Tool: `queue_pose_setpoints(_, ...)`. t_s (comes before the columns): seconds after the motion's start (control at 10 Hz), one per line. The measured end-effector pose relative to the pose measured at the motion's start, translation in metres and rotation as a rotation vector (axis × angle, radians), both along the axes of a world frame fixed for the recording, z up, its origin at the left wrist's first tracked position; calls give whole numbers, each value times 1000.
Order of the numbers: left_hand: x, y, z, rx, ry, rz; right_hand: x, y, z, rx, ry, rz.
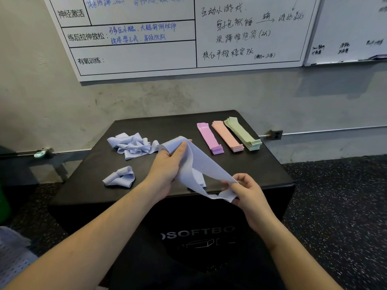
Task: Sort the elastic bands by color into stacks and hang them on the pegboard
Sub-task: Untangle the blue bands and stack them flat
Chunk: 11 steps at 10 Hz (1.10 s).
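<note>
1. Judging by the layout, the flattening and stacking looks well past halfway. Three neat piles, the purple stack (209,138), the pink stack (227,136) and the green stack (243,133), lie side by side on the black worktop (261,164), beyond the right hand (247,191).
2. The pale blue lot appears to be what is left. A loose pile of bands (132,145) lies beyond and to the left of the left hand (169,164), and one crumpled band (120,177) sits to the left of that wrist. No tidy blue stack shows yet.
3. The pale blue band (201,164) being worked on stretches at a slant between the two hands, above the worktop. Its high end is at the left hand and its low end at the right, nearer the person.
4. The left hand grips the upper end, with the fingers curled round the fabric.
5. The right hand pinches the lower end between thumb and fingertips.
6. Part of the band hangs in a fold beneath the stretched span, between the hands.
</note>
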<state>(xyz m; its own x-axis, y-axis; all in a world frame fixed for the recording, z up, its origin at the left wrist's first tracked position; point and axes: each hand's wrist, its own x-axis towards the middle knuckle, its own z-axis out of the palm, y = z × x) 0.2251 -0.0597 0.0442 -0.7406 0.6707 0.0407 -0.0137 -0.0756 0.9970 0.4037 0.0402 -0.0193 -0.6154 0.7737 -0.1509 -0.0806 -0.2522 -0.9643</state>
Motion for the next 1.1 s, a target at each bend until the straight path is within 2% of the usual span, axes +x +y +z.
queue_pose_setpoints(0.1, -11, 9, 1, -24, -32, 55, 3, -2, 0, -94, 88, 178)
queue_pose_setpoints(0.2, -22, 19, -1, -26, -71, 105, 1, -4, -2, -97, 83, 247)
queue_pose_setpoints(0.4, -36, 41, -7, -77, -38, 116, -7, 0, -5, -166, 92, 246)
queue_pose_setpoints(0.5, -47, 54, -16, -129, -11, 105, -8, 5, -8, -58, 26, 282)
queue_pose_setpoints(0.6, -62, 66, -22, -192, 46, 119, -14, 13, -13, -8, 14, 243)
queue_pose_setpoints(0.7, -78, 75, -24, -194, 59, 133, -22, 25, -20, 128, -87, 196)
queue_pose_setpoints(0.8, -97, 88, -46, -243, 9, 123, -32, 36, -27, 233, -133, 145)
queue_pose_setpoints(0.9, -130, 115, -58, -563, 131, 300, -44, 44, -33, 168, -23, 186)
queue_pose_setpoints(1.0, -138, 123, -33, -109, -289, 161, -54, 53, -39, 250, -59, 171)
queue_pose_setpoints(1.1, -154, 138, -42, -188, -215, 160, -60, 64, -42, 315, -163, 238)
